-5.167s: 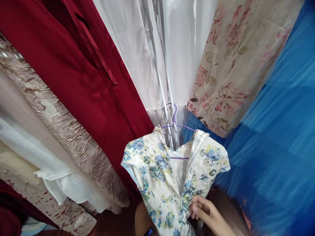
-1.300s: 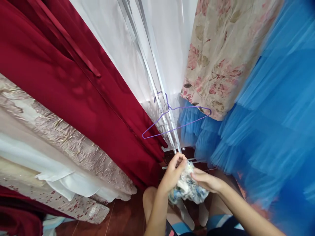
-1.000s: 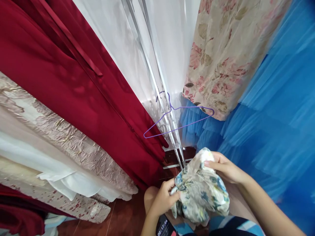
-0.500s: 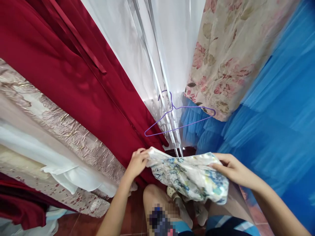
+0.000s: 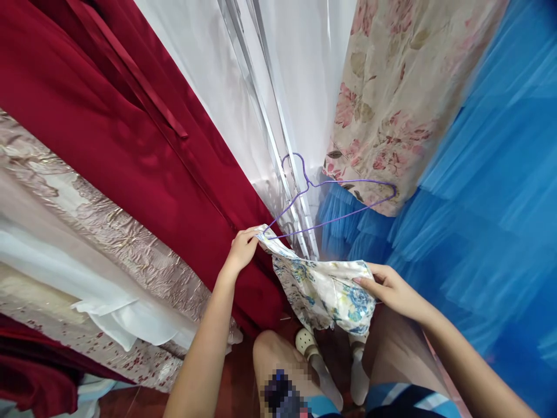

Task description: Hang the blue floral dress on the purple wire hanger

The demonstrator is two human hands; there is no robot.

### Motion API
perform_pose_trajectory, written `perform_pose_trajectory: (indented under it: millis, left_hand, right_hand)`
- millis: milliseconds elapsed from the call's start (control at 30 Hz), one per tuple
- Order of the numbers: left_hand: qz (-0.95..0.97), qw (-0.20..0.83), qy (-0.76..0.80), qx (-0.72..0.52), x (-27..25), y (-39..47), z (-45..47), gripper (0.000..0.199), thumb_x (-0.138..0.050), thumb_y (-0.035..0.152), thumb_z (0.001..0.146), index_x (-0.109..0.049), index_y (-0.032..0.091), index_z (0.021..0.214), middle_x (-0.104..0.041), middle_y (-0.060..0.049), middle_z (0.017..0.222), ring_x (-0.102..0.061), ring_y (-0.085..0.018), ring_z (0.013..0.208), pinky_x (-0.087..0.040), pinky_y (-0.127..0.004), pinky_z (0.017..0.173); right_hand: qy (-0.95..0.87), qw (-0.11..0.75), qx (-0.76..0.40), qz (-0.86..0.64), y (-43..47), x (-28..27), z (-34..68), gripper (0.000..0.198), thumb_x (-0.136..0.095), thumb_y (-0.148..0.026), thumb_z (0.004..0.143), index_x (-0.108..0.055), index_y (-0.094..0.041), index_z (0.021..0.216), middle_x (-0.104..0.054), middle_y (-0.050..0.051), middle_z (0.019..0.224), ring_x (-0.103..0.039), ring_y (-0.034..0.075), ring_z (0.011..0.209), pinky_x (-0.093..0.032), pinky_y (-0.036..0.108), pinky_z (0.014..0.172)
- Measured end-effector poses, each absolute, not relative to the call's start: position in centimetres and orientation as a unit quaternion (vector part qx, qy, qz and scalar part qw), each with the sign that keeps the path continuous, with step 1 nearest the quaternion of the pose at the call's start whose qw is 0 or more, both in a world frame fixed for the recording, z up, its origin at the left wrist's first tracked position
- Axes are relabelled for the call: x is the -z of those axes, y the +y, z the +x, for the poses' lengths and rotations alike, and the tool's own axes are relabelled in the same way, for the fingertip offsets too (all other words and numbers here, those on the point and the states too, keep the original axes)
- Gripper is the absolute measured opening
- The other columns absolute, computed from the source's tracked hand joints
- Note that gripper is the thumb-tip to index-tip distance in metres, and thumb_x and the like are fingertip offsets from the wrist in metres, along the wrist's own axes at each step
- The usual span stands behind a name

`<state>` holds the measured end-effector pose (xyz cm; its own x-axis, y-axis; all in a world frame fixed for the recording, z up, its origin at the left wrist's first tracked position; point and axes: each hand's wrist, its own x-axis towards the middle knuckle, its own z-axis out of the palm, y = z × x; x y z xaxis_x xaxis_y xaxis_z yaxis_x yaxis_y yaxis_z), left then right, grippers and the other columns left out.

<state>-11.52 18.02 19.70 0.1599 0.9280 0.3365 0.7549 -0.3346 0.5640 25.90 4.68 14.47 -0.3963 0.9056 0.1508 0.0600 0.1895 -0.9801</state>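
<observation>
A white floral garment (image 5: 331,290), printed with blue and yellow flowers, hangs stretched between my two hands; its exact kind is unclear. My left hand (image 5: 244,249) pinches its upper left corner, raised to the left end of a purple hanger (image 5: 339,219). That hanger end overlaps the cloth there; whether it sits inside cannot be told. On the other side, my right hand (image 5: 387,290) grips the garment's upper right edge, thumb in front. The hanger's right end is free of the garment. Its hook is up by a metal rack frame (image 5: 278,133).
A long red dress (image 5: 174,157) hangs at left, with textured pale gowns (image 5: 143,215) beyond it. To the right are a beige floral dress (image 5: 383,116) and blue ruffled tulle (image 5: 487,220). White fabric (image 5: 195,52) hangs behind the frame. My legs and a cream shoe (image 5: 304,341) are below.
My left hand has lifted its corner of the garment up to the hanger's left end. My right hand has shifted slightly left with its edge. The hanger's right end now sits a little further right.
</observation>
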Motion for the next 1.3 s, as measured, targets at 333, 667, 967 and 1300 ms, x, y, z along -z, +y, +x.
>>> perform_pose_trajectory:
  millis: [333,667,967,1300]
  left_hand:
    - [0.74,0.159,0.578,-0.306,-18.6,17.5,-11.1,0.031,-0.048,0.031,0.083,-0.072,0.015,0.072,-0.073,-0.006,0.081,-0.064,-0.023,0.08,-0.046,-0.032,0.08]
    - [0.718,0.147,0.591,-0.337,-18.3,16.8,-13.3,0.03,-0.053,0.034,0.08,-0.074,0.015,0.09,-0.074,-0.009,0.101,-0.066,-0.026,0.095,-0.047,-0.033,0.088]
    - [0.685,0.156,0.569,-0.427,-20.4,15.8,-13.6,0.03,-0.057,0.033,0.077,-0.07,0.014,0.095,-0.069,-0.009,0.104,-0.065,-0.023,0.092,-0.051,-0.031,0.081]
    - [0.697,0.105,0.581,-0.406,-21.1,11.9,-15.4,0.026,-0.059,0.025,0.078,-0.072,0.016,0.098,-0.07,-0.008,0.108,-0.064,-0.025,0.102,-0.048,-0.033,0.093]
  right_hand:
    - [-0.662,0.398,-0.511,-0.376,5.1,-13.1,26.0,0.036,-0.056,-0.037,0.095,-0.066,-0.018,0.123,-0.071,0.006,0.11,-0.062,0.028,0.097,-0.049,0.034,0.081]
    - [-0.663,0.45,-0.465,-0.376,8.5,-12.2,24.9,0.062,-0.057,-0.038,0.093,-0.038,-0.026,0.15,-0.05,0.007,0.147,-0.053,0.03,0.126,-0.041,0.045,0.108]
    - [-0.724,0.442,-0.327,-0.415,15.7,-13.5,22.6,0.049,-0.049,-0.039,0.094,-0.05,-0.021,0.139,-0.066,0.009,0.122,-0.061,0.026,0.106,-0.044,0.04,0.098]
    - [-0.71,0.467,-0.31,-0.426,13.9,-14.1,20.1,0.034,-0.05,-0.047,0.093,-0.058,-0.019,0.076,-0.048,-0.004,0.063,-0.044,0.014,0.061,-0.033,0.025,0.058]
